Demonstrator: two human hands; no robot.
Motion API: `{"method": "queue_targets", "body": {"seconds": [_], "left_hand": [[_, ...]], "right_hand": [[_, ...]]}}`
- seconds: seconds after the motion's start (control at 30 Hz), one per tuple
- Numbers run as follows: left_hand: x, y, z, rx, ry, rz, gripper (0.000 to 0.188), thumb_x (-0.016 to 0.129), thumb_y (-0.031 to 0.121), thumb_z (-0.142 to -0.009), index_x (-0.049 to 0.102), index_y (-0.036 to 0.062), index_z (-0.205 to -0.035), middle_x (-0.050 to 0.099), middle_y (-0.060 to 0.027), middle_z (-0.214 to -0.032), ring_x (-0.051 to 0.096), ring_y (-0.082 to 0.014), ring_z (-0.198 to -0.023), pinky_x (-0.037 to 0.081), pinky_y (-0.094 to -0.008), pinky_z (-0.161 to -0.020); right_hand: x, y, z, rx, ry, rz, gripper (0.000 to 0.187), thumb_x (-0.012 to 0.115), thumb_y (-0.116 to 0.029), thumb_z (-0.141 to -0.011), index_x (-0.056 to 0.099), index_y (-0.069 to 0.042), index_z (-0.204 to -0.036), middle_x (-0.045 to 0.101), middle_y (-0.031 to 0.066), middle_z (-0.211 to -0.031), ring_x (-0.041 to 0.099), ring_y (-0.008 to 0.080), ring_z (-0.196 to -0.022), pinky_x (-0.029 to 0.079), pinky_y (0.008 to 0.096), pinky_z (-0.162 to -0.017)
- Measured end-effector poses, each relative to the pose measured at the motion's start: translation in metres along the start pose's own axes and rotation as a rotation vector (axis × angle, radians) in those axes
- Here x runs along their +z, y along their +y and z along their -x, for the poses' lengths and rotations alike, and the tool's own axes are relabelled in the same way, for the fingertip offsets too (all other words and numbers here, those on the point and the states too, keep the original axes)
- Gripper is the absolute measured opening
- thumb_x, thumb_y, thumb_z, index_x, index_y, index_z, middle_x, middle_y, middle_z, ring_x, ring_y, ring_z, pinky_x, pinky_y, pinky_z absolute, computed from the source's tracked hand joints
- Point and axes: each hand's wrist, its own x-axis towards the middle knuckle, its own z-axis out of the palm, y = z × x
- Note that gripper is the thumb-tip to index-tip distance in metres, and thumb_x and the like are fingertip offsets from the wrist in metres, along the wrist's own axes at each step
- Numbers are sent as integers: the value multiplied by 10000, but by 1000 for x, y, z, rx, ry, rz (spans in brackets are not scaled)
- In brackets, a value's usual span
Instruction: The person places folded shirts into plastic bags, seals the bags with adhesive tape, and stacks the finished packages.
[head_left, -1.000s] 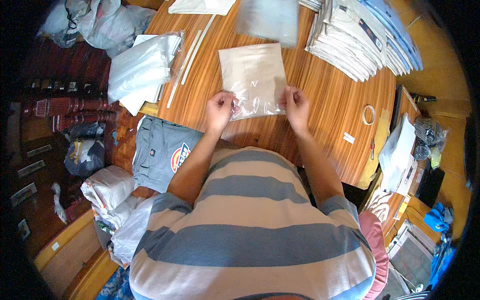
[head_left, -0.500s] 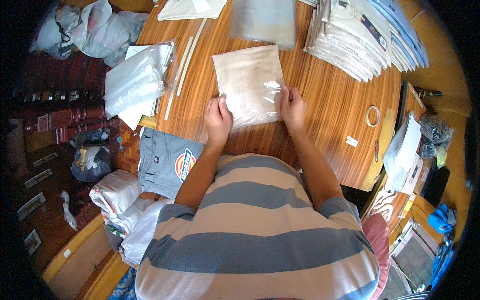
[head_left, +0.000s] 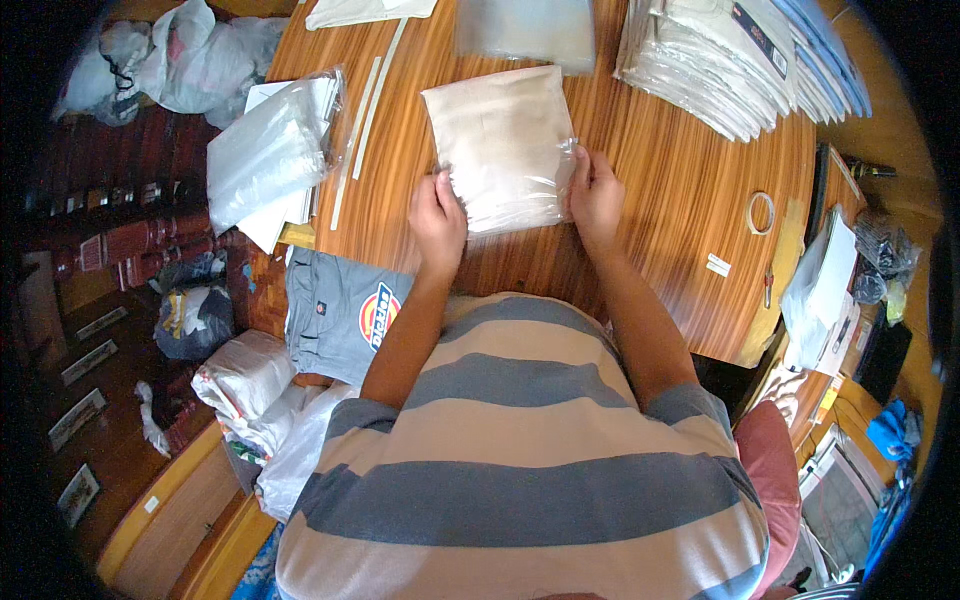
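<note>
A folded beige garment (head_left: 498,130) lies in front of me on the wooden table, its near part inside a clear plastic bag (head_left: 515,214). My left hand (head_left: 438,222) pinches the bag's near left edge between thumb and fingers. On the opposite side, my right hand (head_left: 597,204) grips the bag's right edge. The plastic is drawn between both hands and shines with creases. How far the bag reaches over the far part of the garment I cannot tell.
Wrapped garments form a tall stack (head_left: 705,75) at the far right. Flat clear bags (head_left: 525,35) lie beyond my hands, with more bags (head_left: 265,150) on white sheets at left. A tape roll (head_left: 760,213) and a small cutter (head_left: 768,288) sit at right. Grey shorts (head_left: 335,305) hang over the left edge.
The garment and bag have moved slightly away from me in the picture, both hands still on the bag's edges. My right hand sits a little further right.
</note>
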Motion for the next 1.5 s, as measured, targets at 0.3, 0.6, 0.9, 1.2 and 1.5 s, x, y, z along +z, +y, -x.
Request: {"method": "queue_targets", "body": {"seconds": [0.3,0.6,0.9,1.2,1.5], "left_hand": [[-29,38,-32,345,48,-400,166,692,222,-973,684,56,-965,684,-135,-870,692,-351,-833,552,-492,-697],[11,23,-8,535,-353,-417,656,550,372,-1033,391,104,-1611,188,-204,-1724,123,-571,-1549,182,-678,-1228],[17,22,-16,587,-405,-437,688,543,423,-1034,347,160,-1638,156,-182,-1739,92,-576,-1552,167,-708,-1219],[-32,46,-96,929,-669,-722,785,582,388,-976,298,80,-1640,236,-182,-1714,154,-387,-1598,63,-644,-1277],[61,44,-25,701,-405,-671,762,537,454,-940,380,156,-1624,230,-151,-1722,94,-508,-1583,54,-834,-1140]], "right_hand": [[0,4,-17,244,-149,-26,467,659,-433,-1003,750,10,-887,700,269,-761,732,426,-731,562,501,-697],[-29,-57,-32,-42,-216,478,420,628,-393,-1003,715,-33,-1201,717,255,-1192,717,385,-1056,564,489,-914],[8,-10,-62,-412,-147,553,662,552,-416,-1030,462,-5,-1541,343,248,-1652,255,426,-1561,230,579,-1256],[-42,-12,6,-675,-473,372,593,682,-324,-963,533,-24,-1453,439,220,-1585,377,462,-1484,293,557,-1233],[8,-46,-10,-487,-346,496,909,572,-592,-963,331,3,-1606,247,194,-1711,167,430,-1591,141,590,-1274]]}}
